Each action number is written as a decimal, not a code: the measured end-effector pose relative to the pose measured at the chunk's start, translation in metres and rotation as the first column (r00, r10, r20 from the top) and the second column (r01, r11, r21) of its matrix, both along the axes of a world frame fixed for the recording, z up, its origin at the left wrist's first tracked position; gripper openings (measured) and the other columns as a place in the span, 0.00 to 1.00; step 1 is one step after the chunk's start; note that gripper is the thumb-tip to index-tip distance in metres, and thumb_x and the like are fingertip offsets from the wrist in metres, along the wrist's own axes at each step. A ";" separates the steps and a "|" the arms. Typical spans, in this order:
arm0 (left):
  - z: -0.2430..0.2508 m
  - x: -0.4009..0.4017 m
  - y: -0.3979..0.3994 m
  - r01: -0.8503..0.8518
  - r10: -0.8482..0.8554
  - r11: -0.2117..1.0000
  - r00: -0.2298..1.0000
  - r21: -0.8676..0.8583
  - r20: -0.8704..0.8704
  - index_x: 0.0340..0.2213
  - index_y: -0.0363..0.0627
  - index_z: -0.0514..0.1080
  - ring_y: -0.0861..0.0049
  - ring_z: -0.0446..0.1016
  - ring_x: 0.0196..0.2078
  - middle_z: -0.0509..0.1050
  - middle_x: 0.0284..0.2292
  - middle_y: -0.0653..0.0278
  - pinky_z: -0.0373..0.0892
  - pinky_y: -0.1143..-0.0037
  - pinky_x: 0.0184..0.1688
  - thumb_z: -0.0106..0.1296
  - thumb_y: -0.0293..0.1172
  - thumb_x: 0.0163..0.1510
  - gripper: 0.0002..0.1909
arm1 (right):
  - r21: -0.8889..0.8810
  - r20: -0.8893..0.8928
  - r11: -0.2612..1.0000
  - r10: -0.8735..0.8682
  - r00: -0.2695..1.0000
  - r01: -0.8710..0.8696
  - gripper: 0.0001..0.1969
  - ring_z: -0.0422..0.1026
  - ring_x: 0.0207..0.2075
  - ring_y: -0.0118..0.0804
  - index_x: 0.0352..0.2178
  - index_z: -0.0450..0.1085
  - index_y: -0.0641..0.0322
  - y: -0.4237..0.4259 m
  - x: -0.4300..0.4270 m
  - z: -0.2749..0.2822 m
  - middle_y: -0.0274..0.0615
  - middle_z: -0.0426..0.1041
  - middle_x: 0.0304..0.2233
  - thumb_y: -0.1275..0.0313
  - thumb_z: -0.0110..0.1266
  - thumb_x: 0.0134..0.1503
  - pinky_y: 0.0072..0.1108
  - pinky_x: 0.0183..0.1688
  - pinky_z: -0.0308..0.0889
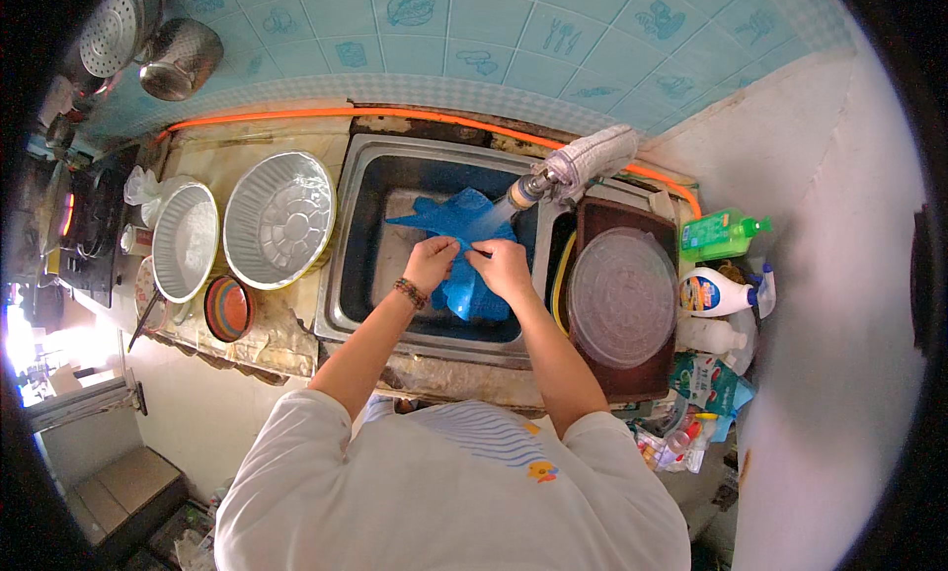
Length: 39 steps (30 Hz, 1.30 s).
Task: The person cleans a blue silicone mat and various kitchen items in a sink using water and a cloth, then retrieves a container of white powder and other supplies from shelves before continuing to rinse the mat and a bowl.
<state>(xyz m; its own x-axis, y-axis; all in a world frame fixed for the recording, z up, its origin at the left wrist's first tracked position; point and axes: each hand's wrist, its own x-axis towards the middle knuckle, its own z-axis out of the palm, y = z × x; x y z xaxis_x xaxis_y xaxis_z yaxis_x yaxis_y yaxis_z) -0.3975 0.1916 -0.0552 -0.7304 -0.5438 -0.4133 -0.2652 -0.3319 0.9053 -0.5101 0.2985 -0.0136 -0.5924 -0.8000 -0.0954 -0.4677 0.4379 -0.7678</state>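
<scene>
Over a stainless steel sink, my left hand and my right hand pinch a blue cloth or thin sheet between thumbs and fingertips. My hands are close together, and the blue piece spreads above and below them inside the basin. Water sprays from the faucet, whose neck is wrapped in a white towel, onto the blue material just above my fingers. A beaded bracelet circles my left wrist. Folds hide part of the blue piece, so I cannot tell its exact kind.
Left of the sink are a large ribbed basin, a smaller one and a striped bowl. At right, a round translucent lid lies on a brown tray, beside a green pump bottle and a white spray bottle.
</scene>
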 end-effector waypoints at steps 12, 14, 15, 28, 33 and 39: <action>0.043 0.013 0.005 -0.237 0.283 0.906 0.955 0.351 -0.084 0.22 0.41 0.67 0.89 0.59 0.16 0.62 0.15 0.75 0.55 0.86 0.17 0.47 0.30 0.51 0.07 | -0.270 -0.026 0.960 -0.083 0.996 0.073 0.13 0.70 0.24 0.42 0.24 0.68 0.66 0.017 0.031 0.040 0.45 0.70 0.23 0.66 0.58 0.43 0.26 0.27 0.66; 0.053 0.012 0.011 -0.205 0.260 0.914 0.958 0.351 -0.119 0.23 0.41 0.67 0.89 0.59 0.16 0.62 0.15 0.74 0.55 0.86 0.17 0.47 0.30 0.51 0.07 | -0.217 -0.361 0.975 -0.119 0.925 0.041 0.11 0.70 0.26 0.45 0.24 0.68 0.62 0.015 0.047 0.049 0.43 0.70 0.25 0.66 0.57 0.42 0.28 0.28 0.67; 0.058 0.010 0.014 -0.176 0.243 0.919 0.958 0.353 -0.154 0.23 0.40 0.68 0.89 0.59 0.16 0.63 0.16 0.74 0.55 0.86 0.17 0.47 0.30 0.51 0.07 | -0.239 -0.437 0.970 -0.153 0.886 0.050 0.10 0.70 0.27 0.45 0.23 0.69 0.62 0.014 0.049 0.047 0.43 0.70 0.24 0.67 0.57 0.42 0.29 0.28 0.67; 0.037 0.021 0.019 -0.180 0.197 0.967 0.977 0.180 -0.078 0.28 0.33 0.67 0.79 0.72 0.23 0.71 0.20 0.62 0.68 0.80 0.24 0.45 0.27 0.52 0.07 | -0.075 0.150 0.994 -0.066 0.986 0.078 0.08 0.68 0.19 0.31 0.21 0.70 0.69 0.031 0.042 0.035 0.42 0.70 0.18 0.72 0.54 0.47 0.21 0.22 0.61; 0.043 0.027 0.023 -0.062 0.032 0.975 0.990 -0.215 -0.138 0.29 0.33 0.67 0.81 0.71 0.24 0.72 0.21 0.62 0.67 0.81 0.24 0.45 0.27 0.52 0.08 | -0.191 0.585 0.970 -0.013 0.811 0.153 0.10 0.64 0.18 0.24 0.20 0.67 0.67 0.041 0.030 0.021 0.34 0.67 0.16 0.71 0.51 0.50 0.19 0.23 0.61; 0.038 0.034 0.018 0.005 -0.067 0.913 0.988 -0.407 -0.139 0.28 0.32 0.69 0.86 0.66 0.21 0.70 0.19 0.65 0.64 0.82 0.23 0.48 0.27 0.50 0.08 | -0.219 0.349 0.962 -0.078 0.934 0.162 0.10 0.69 0.19 0.33 0.20 0.69 0.68 0.022 0.039 0.044 0.43 0.70 0.19 0.69 0.54 0.45 0.24 0.23 0.64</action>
